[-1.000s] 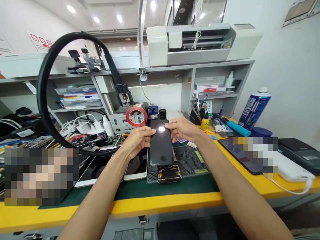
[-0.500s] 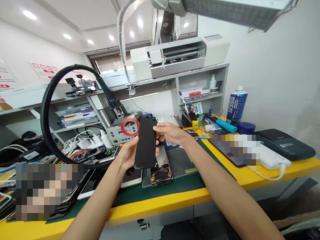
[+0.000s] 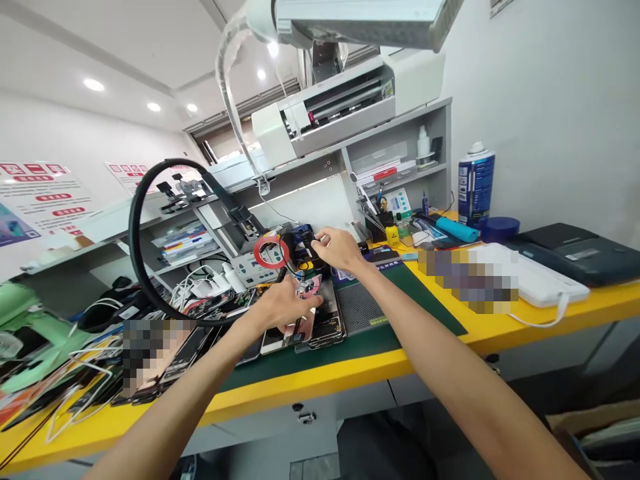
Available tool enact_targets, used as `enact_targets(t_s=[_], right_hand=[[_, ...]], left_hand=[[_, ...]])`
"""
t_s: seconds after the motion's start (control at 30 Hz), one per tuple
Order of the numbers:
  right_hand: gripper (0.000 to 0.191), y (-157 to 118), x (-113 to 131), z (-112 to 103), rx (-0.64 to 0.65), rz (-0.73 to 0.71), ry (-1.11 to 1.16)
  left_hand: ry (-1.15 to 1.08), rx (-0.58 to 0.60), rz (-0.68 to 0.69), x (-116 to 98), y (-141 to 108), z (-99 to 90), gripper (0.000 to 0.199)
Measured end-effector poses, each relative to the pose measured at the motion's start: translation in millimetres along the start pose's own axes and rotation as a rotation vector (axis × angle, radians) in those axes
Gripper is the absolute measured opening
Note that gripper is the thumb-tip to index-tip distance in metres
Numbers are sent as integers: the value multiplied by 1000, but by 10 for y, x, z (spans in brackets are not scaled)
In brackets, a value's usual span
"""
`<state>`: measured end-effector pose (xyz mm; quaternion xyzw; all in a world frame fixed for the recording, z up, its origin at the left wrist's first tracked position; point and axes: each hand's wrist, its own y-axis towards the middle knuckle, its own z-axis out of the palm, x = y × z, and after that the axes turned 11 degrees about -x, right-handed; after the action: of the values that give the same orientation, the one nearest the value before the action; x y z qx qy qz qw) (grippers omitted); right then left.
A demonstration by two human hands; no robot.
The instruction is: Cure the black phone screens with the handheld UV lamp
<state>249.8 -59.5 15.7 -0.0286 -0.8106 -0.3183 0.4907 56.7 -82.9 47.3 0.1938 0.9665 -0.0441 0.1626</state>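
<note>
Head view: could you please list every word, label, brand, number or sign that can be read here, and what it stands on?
No text can be read with certainty.
Wall poster: red characters, too blurred.
Blue can: label, too small.
Yellow bottle: label, too small.
Dark strip: pale print, too blurred.

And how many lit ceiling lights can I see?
5: the leftmost light, a second light to its right, a third light beyond that, a fourth light near top centre, and a fifth light above it, beside the lamp. Others may be hidden.
</note>
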Motion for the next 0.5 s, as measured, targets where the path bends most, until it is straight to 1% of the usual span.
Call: enact_targets(t_s=[0.07, 0.13, 0.23, 0.3, 0.4, 0.5], right_hand=[[38, -2, -17, -10, -76, -32, -88], [38, 2, -42, -12, -114, -59, -159], [37, 12, -85, 4, -131, -86, -246], [36, 17, -108, 22, -126, -99, -290], [36, 17, -124, 41, -115, -116, -338], [36, 12, -119, 42, -108, -131, -368]], left_hand=[[105, -17, 19, -74, 88, 93, 77], [173, -42, 37, -145, 162, 170, 78], [176, -80, 58, -228, 237, 256, 78], [151, -101, 77, -262, 268, 289, 74], [77, -106, 114, -286, 302, 317, 57], [-49, -78, 155, -287, 316, 342, 38]])
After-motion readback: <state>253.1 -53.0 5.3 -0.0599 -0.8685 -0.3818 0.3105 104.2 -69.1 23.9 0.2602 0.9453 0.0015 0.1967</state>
